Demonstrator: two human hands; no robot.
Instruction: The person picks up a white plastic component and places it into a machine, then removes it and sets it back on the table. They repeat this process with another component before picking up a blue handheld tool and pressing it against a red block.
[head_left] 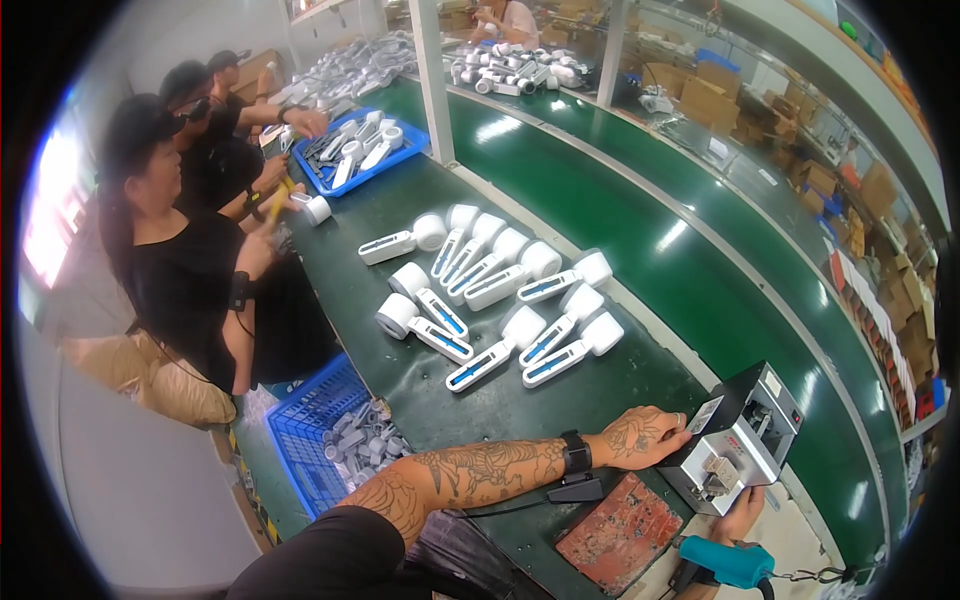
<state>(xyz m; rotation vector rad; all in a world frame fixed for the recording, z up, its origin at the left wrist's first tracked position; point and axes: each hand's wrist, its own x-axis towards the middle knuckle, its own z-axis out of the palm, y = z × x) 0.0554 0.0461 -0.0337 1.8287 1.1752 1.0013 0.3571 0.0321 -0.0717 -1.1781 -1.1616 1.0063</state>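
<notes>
A black and silver screw feeder stands tilted at the right end of the bench. My left hand grips its left side, fingers bent against the casing. At its near edge, my right hand holds the front, partly hidden behind a teal electric screwdriver that hangs on a chain. A worn red plate lies on the bench just left of the screwdriver. Beyond my left forearm, several white handheld housings with round heads and blue strips lie spread over the green bench.
A blue basket of grey parts stands left of my forearm. Farther off is a blue tray of white parts. A co-worker sits at the left, others beyond. A green conveyor runs along the right, past a white post.
</notes>
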